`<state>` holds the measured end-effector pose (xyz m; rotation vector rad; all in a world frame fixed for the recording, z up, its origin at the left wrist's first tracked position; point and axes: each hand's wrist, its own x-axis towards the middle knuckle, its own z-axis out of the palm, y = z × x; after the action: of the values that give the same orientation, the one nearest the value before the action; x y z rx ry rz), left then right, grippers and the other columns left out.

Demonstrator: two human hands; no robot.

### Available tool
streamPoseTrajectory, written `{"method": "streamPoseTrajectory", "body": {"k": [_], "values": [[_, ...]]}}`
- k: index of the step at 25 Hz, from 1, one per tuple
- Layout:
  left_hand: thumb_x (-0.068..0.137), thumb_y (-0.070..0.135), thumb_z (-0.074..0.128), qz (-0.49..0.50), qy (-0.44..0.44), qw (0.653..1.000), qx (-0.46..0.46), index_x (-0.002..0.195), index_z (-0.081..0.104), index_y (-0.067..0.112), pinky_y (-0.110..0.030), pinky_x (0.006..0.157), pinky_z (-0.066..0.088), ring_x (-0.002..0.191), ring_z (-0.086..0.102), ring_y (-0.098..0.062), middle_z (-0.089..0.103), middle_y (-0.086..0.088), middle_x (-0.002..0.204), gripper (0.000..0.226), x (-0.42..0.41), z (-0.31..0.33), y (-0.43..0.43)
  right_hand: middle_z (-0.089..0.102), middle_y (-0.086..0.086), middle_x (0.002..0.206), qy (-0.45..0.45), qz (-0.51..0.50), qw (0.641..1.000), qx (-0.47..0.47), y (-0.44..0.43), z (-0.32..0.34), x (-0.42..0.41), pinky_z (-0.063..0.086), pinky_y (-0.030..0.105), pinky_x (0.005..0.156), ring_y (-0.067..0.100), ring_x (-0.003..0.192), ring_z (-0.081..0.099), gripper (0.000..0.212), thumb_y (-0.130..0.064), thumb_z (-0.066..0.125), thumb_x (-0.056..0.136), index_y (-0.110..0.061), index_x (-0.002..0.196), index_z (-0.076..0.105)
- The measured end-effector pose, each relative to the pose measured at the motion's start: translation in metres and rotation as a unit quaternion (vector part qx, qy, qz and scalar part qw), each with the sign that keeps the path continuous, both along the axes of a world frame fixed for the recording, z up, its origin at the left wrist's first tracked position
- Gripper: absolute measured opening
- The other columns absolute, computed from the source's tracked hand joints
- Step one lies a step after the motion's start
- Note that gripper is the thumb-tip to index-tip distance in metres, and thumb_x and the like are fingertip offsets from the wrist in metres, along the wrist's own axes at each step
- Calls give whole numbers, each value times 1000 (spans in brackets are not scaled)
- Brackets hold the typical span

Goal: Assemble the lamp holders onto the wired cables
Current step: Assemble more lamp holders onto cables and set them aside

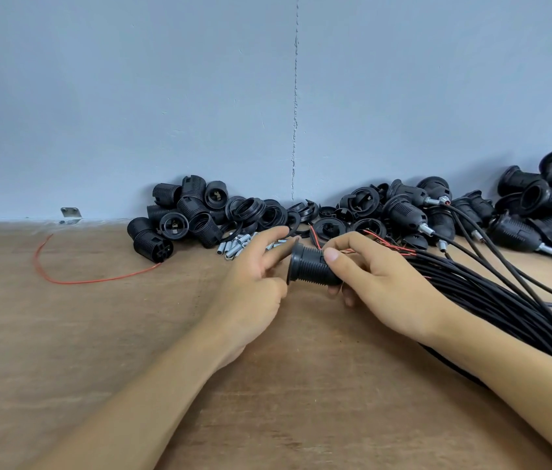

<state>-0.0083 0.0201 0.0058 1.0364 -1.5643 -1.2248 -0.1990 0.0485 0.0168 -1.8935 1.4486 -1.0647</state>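
Wooden surface (pixel 64 351); both forearms reach in over it.

Right hand (pixel 380 283): thumb and fingers wrapped round a black threaded lamp holder (pixel 313 266), held on its side just above the surface, centre of view.

Left hand (pixel 254 283): index finger stretched to the holder's flanged rim, thumb near the rim's lower edge. Cannot tell whether it pinches.

Bundle of black cables (pixel 505 300) runs under the right forearm, with red wire ends (pixel 386 240) bared behind the holder.

Further back:
- small metal threaded tubes (pixel 237 244)
- loose red wire (pixel 64 276), left
- pile of unassembled holder shells and rings (pixel 186 215)
- cabled holders (pixel 410 213), right, against the blue-grey wall (pixel 166 96)
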Motion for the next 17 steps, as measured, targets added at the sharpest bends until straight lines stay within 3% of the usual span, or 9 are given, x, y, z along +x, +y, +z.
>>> {"method": "streamPoseTrajectory", "body": {"k": [2,4,5,6,8,9,11,14,17], "values": [[86,-22,40,-11,-8,1000,-27,143,44,37,-12,87,48,121,58,6,61,28,135,83,-1,3,4,72,-6,75,5,-19,1000,-6,-1,-1,-1,48,19,64,8,60,62,17,-47,47,101,-36,101,59],[85,-20,40,-9,-31,997,-69,149,38,40,-15,91,45,128,52,4,56,37,135,88,-3,6,9,72,-6,76,-10,-44,999,-12,-3,-2,-2,48,17,62,8,59,62,18,-48,47,101,-35,102,59],[85,-19,41,-3,-35,995,-90,150,37,41,-14,84,45,121,56,6,56,38,134,88,-4,6,11,73,-7,76,-25,-57,998,-16,-4,-2,-3,46,15,60,7,59,62,19,-48,47,101,-34,103,60],[85,-18,42,5,-28,994,-104,149,39,42,-11,70,44,100,62,9,57,38,132,88,-5,6,13,73,-7,76,-40,-69,997,-19,-4,-3,-3,44,12,57,6,59,62,19,-49,47,101,-34,103,60],[84,-17,44,26,-7,993,-116,145,44,42,-11,50,39,59,51,1,61,37,127,85,-5,6,15,73,-9,78,-53,-88,994,-26,-5,-3,-4,42,12,57,3,60,62,20,-52,47,100,-36,103,59],[84,-16,45,32,-3,992,-118,142,46,44,-12,48,39,57,47,-6,62,37,125,84,-6,6,17,73,-8,78,-53,-94,994,-30,-5,-3,-5,42,16,59,3,60,62,20,-53,47,99,-38,103,59],[84,-14,47,38,1,992,-121,137,49,46,-15,49,41,60,47,-16,65,35,122,80,-7,4,18,74,-3,77,-60,-103,992,-41,-7,-4,-5,49,28,65,5,62,63,20,-54,46,99,-38,102,58],[86,-11,50,53,5,991,-122,135,52,46,-15,47,42,58,46,-12,70,29,117,75,-6,-1,17,73,4,78,-113,-98,987,-49,-9,-3,-7,56,47,80,9,61,63,20,-49,48,101,-33,102,59],[92,-3,53,54,7,995,-89,137,50,45,-6,65,47,79,60,-8,72,26,114,66,-7,-1,14,72,11,79,-133,-57,988,-53,-7,1,-7,54,53,87,10,63,62,23,-53,49,99,-33,102,60]]}}
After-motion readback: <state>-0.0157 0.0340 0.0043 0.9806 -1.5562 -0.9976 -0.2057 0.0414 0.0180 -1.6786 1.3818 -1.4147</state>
